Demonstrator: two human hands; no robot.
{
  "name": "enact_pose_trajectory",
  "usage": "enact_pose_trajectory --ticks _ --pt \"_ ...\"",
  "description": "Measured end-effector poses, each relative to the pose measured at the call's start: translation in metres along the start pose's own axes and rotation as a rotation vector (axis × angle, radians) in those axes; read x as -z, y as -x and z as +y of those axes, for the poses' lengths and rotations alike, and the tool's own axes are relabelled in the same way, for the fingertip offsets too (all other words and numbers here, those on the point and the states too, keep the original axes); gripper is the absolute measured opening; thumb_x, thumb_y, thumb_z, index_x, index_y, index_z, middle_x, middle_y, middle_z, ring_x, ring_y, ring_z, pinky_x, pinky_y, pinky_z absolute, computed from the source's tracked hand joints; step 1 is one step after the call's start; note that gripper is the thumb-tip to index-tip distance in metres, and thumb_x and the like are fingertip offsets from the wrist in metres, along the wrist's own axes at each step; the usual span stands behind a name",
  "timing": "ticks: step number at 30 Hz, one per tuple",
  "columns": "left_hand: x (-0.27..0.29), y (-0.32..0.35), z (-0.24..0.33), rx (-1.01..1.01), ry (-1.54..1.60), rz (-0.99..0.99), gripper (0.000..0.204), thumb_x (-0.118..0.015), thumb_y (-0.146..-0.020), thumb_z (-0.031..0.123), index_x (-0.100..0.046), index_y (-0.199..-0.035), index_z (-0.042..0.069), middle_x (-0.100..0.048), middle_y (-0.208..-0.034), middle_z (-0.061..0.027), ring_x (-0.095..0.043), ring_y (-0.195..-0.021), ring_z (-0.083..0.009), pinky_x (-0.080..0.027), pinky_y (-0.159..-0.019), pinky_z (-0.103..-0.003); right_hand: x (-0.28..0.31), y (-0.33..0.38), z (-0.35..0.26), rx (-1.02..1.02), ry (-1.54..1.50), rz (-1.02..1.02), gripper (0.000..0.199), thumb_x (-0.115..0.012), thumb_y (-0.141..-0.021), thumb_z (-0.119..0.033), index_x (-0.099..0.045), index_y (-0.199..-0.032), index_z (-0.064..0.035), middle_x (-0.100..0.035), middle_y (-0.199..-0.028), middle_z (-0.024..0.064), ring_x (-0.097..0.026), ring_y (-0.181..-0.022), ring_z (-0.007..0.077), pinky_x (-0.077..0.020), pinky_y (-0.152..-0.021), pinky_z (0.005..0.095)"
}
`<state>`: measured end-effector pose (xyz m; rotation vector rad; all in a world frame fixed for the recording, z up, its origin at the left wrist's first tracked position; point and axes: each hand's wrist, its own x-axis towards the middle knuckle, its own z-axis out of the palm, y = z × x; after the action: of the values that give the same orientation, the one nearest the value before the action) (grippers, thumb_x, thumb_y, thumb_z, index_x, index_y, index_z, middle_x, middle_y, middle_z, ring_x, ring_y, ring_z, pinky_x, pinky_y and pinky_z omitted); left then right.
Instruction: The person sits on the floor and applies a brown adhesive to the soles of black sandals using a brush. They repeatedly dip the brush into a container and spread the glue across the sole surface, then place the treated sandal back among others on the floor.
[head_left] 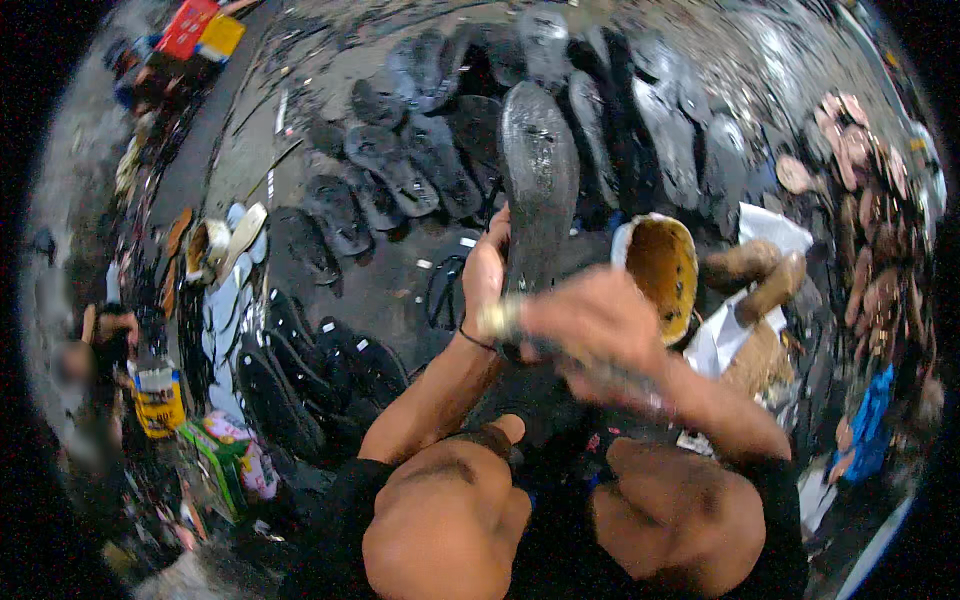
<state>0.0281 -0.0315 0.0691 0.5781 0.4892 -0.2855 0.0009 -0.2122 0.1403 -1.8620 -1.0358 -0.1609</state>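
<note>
My left hand (487, 268) grips the left edge of a long black shoe sole (540, 175) and holds it up in front of me, glossy side toward the camera. My right hand (592, 322) is blurred with motion and closed on a small brush (500, 318) with a pale tip, which touches the sole's near end. A white tub (657, 268) caked inside with yellow-brown glue stands just right of the sole. My bare knees fill the lower edge.
Several black soles (400, 180) lie spread over the dark floor beyond and left. Brown soles (860, 180) lie at the right. Sheets of white paper (770, 235) sit by the tub. A yellow can (158, 400) and coloured boxes (225, 455) sit at the left.
</note>
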Motion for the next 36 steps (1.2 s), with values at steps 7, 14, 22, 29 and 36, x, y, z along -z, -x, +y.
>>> enact_pose_trajectory --ticks 7,14,22,29,36 --pt "0.017 -0.017 0.075 -0.127 0.24 -0.147 0.029 -0.045 -0.104 0.024 -0.065 -0.118 0.007 -0.071 -0.117 -0.0106 -0.069 -0.108 -0.0242 -0.055 -0.095 -0.038 -0.009 0.05 -0.003 -0.518 0.088 0.032 0.022 -0.081 -0.08 -0.012 -0.074 -0.101 -0.0107 -0.061 -0.094 0.0068 -0.056 -0.09 0.0259 -0.0438 -0.081 0.0371" --pt "0.063 -0.12 0.119 -0.613 -0.166 -0.197 0.038 -0.053 -0.101 0.024 -0.049 -0.133 0.005 -0.059 -0.133 -0.0149 -0.061 -0.119 -0.0326 -0.051 -0.102 -0.044 -0.002 0.098 0.002 -0.822 0.19 0.098 0.019 -0.073 -0.089 -0.016 -0.071 -0.103 -0.0023 -0.07 -0.098 0.0136 -0.064 -0.097 0.0291 -0.0465 -0.09 0.0394" --pt "0.097 -0.085 0.071 -0.831 -1.15 0.444 0.03 -0.068 -0.095 0.035 -0.065 -0.09 0.005 -0.069 -0.074 -0.0071 -0.064 -0.065 -0.0232 -0.051 -0.065 -0.037 0.027 0.113 0.039 -0.989 0.316 0.347 0.026 -0.065 -0.096 -0.022 -0.07 -0.11 -0.0001 -0.071 -0.099 0.0158 -0.066 -0.09 0.0288 -0.0499 -0.082 0.0394" --pt "0.153 0.052 -0.022 -0.623 -1.529 0.261 0.032 -0.069 -0.084 0.014 -0.067 -0.112 -0.002 -0.062 -0.113 -0.0159 -0.059 -0.108 -0.0365 -0.047 -0.094 -0.045 0.027 0.147 0.077 -0.932 0.728 0.316 0.026 -0.07 -0.091 -0.026 -0.069 -0.103 -0.0021 -0.068 -0.093 0.02 -0.062 -0.087 0.0384 -0.0477 -0.077 0.0467" --pt "0.183 0.074 -0.069 -0.569 -2.053 0.012 0.065 -0.068 -0.089 0.033 -0.049 -0.146 0.009 -0.024 -0.161 -0.0247 -0.018 -0.15 -0.0457 -0.018 -0.121 -0.055 0.059 0.144 0.0 -1.104 0.605 -0.145 0.03 -0.069 -0.091 -0.031 -0.072 -0.091 -0.0012 -0.07 -0.09 0.023 -0.067 -0.085 0.0443 -0.0525 -0.078 0.0516"
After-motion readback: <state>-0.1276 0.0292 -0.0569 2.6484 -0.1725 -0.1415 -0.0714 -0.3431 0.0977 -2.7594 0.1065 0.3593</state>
